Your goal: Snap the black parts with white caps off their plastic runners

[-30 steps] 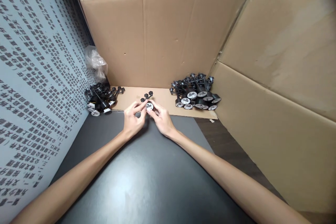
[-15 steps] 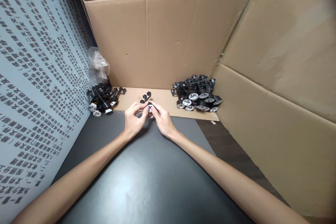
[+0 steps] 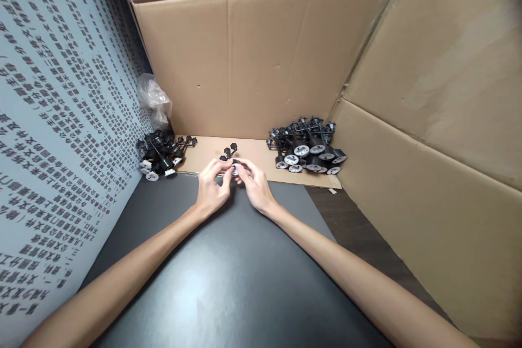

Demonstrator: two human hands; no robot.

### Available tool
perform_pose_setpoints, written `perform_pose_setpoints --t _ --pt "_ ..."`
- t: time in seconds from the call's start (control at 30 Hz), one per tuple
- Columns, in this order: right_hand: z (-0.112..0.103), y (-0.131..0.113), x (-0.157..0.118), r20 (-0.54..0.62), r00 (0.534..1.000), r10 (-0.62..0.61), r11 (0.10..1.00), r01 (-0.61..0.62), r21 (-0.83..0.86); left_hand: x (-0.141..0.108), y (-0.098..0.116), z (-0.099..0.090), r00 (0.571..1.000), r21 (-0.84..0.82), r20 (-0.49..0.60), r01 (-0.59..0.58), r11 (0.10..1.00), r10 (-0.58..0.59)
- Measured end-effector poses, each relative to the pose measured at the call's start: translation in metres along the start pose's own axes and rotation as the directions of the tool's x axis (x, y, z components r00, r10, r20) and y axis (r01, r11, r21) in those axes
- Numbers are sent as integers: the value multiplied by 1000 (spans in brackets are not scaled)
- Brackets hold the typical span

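Observation:
My left hand (image 3: 210, 190) and my right hand (image 3: 255, 187) meet at the middle of the view, with their fingertips pinching a small black plastic part with a white disc face (image 3: 235, 169) from both sides. My fingers hide most of the disc. Just above them, a small black branched plastic piece with hexagonal ends (image 3: 229, 151) rises over the cardboard. I cannot tell whether it is joined to the held part or lying separately. A pile of similar black parts with white discs (image 3: 306, 147) lies to the right of my hands, and a smaller pile (image 3: 160, 155) lies to the left.
A flat cardboard sheet (image 3: 248, 151) lies under the piles, at the back of a black tabletop (image 3: 228, 283). Brown cardboard box walls (image 3: 424, 81) rise behind and to the right. A panel printed with Chinese characters (image 3: 61, 119) stands on the left, and a crumpled clear plastic bag (image 3: 154, 95) sits in the corner.
My fingers have closed further around the part, and less of the white disc shows. The view has tilted and shifted slightly, so the piles sit a little lower and further right.

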State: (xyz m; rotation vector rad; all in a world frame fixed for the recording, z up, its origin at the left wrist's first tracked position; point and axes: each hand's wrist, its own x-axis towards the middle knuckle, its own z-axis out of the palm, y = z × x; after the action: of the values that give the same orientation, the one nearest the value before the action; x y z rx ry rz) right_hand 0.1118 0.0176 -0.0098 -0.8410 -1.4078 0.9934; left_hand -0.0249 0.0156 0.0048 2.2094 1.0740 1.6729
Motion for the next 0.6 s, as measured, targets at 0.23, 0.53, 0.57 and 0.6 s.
perform_pose_setpoints --t 0.23,0.53,0.57,0.6 --pt "-2 2 -1 -3 999 -37 991 37 -131 0 -1 1 1000 17 -1 -16 1000 16" --pt "0 3 0 -9 1000 -26 994 25 -103 0 0 2 1000 35 -10 -26 999 26" --pt "0 4 0 -8 1000 -21 997 20 -78 0 0 2 1000 32 -13 -20 999 21" --pt "1 4 1 -4 1000 -13 999 13 -48 0 -1 2 1000 28 -17 -14 1000 14"
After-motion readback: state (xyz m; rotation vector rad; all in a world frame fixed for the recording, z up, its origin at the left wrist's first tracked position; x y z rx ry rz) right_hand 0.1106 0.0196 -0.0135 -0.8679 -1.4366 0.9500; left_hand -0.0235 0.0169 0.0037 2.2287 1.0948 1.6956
